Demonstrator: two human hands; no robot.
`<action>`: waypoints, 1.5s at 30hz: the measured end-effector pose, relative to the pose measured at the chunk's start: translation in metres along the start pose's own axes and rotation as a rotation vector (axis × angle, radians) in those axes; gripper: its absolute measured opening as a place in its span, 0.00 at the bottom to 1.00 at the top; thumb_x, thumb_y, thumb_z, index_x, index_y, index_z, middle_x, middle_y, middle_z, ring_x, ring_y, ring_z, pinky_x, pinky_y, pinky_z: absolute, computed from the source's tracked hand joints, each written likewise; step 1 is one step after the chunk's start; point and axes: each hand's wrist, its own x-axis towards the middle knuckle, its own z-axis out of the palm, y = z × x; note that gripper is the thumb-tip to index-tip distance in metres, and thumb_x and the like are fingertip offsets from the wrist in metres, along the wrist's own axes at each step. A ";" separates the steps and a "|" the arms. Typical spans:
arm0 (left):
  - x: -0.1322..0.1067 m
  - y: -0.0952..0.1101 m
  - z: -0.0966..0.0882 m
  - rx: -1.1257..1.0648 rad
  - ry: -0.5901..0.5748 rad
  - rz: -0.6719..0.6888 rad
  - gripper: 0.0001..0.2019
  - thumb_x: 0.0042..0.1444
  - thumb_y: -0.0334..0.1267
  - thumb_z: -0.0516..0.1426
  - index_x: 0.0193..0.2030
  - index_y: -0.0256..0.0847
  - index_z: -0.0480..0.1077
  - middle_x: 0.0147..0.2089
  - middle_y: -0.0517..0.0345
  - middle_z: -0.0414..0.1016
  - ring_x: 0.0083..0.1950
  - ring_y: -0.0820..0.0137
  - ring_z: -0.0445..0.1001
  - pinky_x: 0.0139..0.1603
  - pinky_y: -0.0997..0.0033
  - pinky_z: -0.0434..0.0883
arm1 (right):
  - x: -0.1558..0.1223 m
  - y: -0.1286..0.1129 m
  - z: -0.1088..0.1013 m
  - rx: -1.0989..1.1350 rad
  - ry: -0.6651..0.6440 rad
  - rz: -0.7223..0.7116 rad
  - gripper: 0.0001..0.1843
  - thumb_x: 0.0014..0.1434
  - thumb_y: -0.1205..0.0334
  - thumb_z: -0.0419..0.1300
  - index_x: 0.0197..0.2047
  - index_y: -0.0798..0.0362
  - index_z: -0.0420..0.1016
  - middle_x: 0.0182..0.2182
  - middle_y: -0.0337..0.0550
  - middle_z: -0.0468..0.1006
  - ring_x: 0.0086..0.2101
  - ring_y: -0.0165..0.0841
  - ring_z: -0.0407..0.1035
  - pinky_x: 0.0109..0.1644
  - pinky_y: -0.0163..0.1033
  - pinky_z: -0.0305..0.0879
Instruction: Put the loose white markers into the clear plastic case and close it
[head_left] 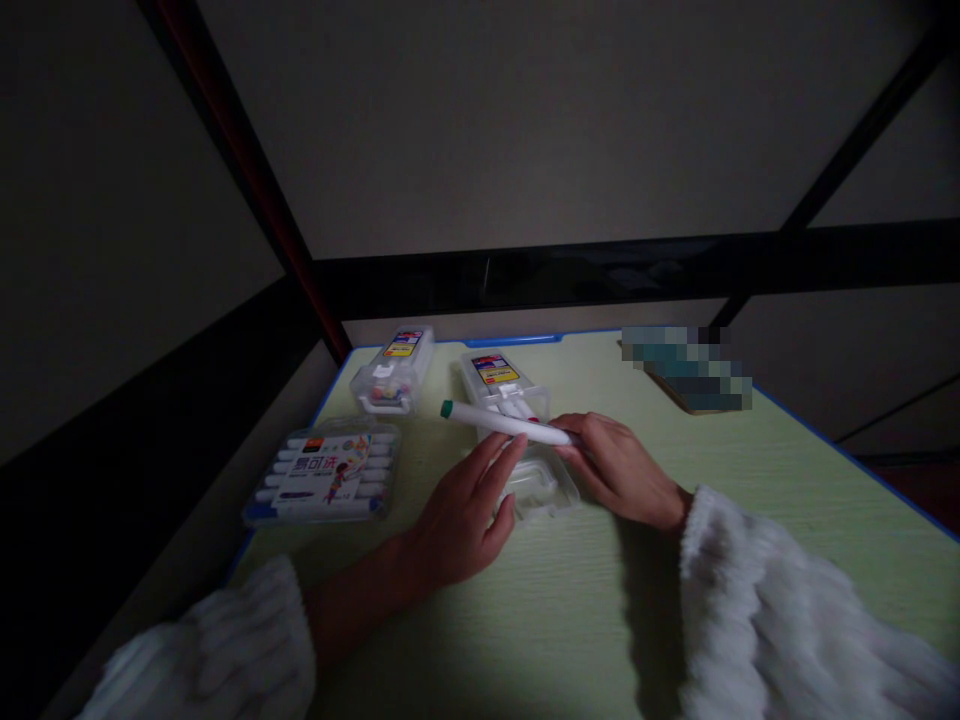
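My right hand (622, 468) pinches the end of a white marker (502, 422) with a green cap, held level above an open clear marker case (525, 440). My left hand (465, 510) rests beside it, fingers stretched out, fingertips touching the marker's barrel and the case's edge. The green cap points left. More white markers lie inside the case under the held one.
A flat clear pack of markers (324, 475) lies at the table's left edge. Another clear marker case (394, 370) stands at the back left. A blurred dark object (690, 375) sits at the back right. The pale green table (750, 520) has a blue rim.
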 end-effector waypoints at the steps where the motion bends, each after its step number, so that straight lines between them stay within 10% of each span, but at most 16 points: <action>1: 0.000 0.000 0.000 0.003 -0.001 0.002 0.33 0.56 0.25 0.49 0.67 0.39 0.40 0.62 0.41 0.55 0.62 0.59 0.60 0.60 0.58 0.65 | 0.000 0.000 0.000 0.001 -0.002 -0.002 0.10 0.65 0.60 0.43 0.43 0.55 0.62 0.29 0.46 0.75 0.27 0.33 0.70 0.31 0.38 0.66; 45: 0.000 -0.001 0.001 0.009 -0.032 -0.006 0.31 0.56 0.25 0.48 0.66 0.40 0.44 0.61 0.42 0.56 0.56 0.59 0.66 0.55 0.60 0.69 | -0.001 0.002 0.006 0.023 -0.069 0.018 0.10 0.62 0.60 0.50 0.43 0.56 0.67 0.30 0.46 0.73 0.31 0.35 0.65 0.34 0.40 0.61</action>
